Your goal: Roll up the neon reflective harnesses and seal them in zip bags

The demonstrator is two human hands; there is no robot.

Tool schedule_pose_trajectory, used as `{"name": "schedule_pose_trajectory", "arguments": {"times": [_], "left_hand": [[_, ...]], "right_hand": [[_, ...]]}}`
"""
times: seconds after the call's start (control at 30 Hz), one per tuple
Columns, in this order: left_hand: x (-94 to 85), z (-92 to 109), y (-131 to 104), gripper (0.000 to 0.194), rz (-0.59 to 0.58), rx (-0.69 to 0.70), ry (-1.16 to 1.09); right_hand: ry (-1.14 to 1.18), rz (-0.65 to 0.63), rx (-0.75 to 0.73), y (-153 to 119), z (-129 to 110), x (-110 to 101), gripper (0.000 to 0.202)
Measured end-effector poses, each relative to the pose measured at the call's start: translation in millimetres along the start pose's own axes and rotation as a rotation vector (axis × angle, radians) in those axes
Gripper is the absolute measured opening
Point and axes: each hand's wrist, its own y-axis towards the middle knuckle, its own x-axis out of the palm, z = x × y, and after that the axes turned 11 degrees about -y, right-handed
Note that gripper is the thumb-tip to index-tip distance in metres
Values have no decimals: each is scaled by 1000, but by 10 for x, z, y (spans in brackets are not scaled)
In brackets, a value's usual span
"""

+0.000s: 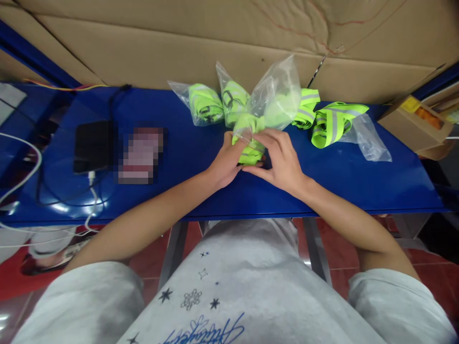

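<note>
Both my hands are together at the middle of the table, around a folded neon-yellow reflective strap (251, 155). My left hand (226, 161) grips it from the left side, thumb laid over it. From the right, my right hand (283, 160) curls its fingers over the top, with its thumb stretched out low near the bottom. A clear plastic bag (278, 79) rises just behind the strap; I cannot tell whether the held strap is inside it. Close behind are a bagged strap (205, 102) and another bagged strap (234, 98).
To the right lie a loose folded strap (307, 107), a looped strap (333, 125) and a flattened plastic bag (373, 138). A black device (92, 147) with a white cable sits left on the blue table (201, 157). Cardboard (161, 52) stands behind; an open carton (416, 126) is at right.
</note>
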Motion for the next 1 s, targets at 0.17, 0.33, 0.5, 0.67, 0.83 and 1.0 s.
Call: {"name": "schedule_pose_trajectory", "arguments": {"times": [0.17, 0.33, 0.5, 0.67, 0.83, 1.0], "left_hand": [[-25, -39, 44, 38, -29, -111, -86], [39, 41, -32, 40, -250, -74, -49], [-25, 141, 8, 55, -312, -6, 59], [-151, 55, 96, 58, -479, 147, 325], [-230, 72, 109, 58, -411, 781, 811], [-234, 266, 63, 96, -333, 1095, 1302]], "right_hand": [[-133, 6, -36, -25, -39, 104, 98], [-216, 3, -43, -1, 52, 12, 74], [-118, 25, 16, 36, 144, -101, 55], [18, 62, 74, 69, 229, -217, 53], [125, 236, 152, 113, 308, -282, 36], [262, 236, 275, 100, 173, -259, 36]]}}
